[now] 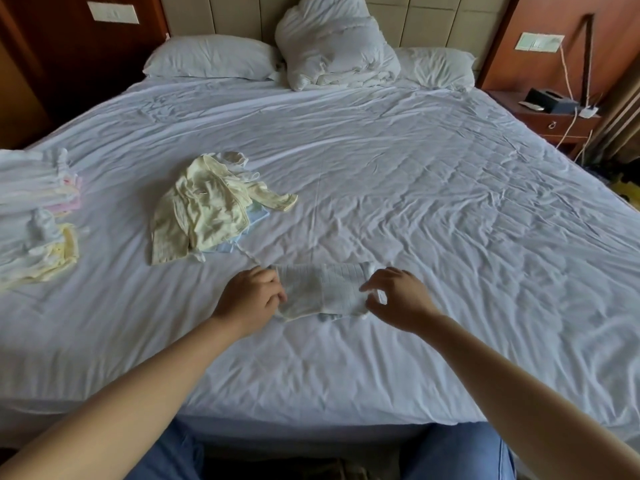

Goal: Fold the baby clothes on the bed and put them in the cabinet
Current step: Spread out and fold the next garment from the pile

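Left hand point(250, 299) grips left edge of white ribbed baby garment point(322, 289); right hand point(398, 301) pinches right edge. Garment lies on bed point(433, 209), near side.

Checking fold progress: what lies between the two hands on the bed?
In the head view, a small white baby garment lies on the sheet between the left hand and right hand, each holding one end.

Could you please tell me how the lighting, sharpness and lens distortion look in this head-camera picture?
Head view: soft, even light with no glare; the wide lens bows the bed edges; the folded stacks at the left edge are smeared; the white garment at centre is fairly sharp.
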### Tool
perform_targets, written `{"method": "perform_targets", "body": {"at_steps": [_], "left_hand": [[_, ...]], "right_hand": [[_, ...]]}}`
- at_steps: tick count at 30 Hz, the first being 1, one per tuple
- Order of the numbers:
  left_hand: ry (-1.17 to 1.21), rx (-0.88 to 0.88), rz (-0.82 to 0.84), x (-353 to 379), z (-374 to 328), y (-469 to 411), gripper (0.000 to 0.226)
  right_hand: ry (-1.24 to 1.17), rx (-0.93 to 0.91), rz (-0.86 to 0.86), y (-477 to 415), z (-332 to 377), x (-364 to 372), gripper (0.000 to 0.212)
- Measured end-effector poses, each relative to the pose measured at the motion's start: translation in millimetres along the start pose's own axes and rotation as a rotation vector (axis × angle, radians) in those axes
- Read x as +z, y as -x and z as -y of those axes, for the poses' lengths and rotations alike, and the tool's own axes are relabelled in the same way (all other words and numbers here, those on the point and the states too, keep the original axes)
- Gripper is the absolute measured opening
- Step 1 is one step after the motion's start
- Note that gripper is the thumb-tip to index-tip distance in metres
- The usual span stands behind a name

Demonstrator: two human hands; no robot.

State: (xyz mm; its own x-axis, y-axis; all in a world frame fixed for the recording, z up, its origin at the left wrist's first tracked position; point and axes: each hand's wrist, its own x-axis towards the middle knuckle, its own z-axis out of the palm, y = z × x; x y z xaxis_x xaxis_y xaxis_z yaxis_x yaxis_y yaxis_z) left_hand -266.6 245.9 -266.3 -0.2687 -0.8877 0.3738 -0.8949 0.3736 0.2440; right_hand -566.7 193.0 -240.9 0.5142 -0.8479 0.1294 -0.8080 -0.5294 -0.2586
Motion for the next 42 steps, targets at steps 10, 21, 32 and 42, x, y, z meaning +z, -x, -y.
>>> {"method": "perform_targets", "body": {"at_steps": [10, 21, 32, 42], "left_hand": [[-0.109, -0.120, 0.327, 52, -38, -43, 0.078], [0.049, -0.149, 0.109, 89, -1, -26, 0.061], [0.049, -0.578, -0.069, 72, -2, -7, 0.070], [0.502, -0.613, -0.117, 45, -4, -9, 0.041]], "right_hand": [[-0.046, 0.129, 0.107, -46, 30, 47, 0.051], [0.007, 0.167, 0.050, -39, -1, 93, 0.069], [-0.214, 0.488, -0.103, -32, 4, 78, 0.084], [-0.510, 0.519, -0.041, -42, 0, 50, 0.050]]}}
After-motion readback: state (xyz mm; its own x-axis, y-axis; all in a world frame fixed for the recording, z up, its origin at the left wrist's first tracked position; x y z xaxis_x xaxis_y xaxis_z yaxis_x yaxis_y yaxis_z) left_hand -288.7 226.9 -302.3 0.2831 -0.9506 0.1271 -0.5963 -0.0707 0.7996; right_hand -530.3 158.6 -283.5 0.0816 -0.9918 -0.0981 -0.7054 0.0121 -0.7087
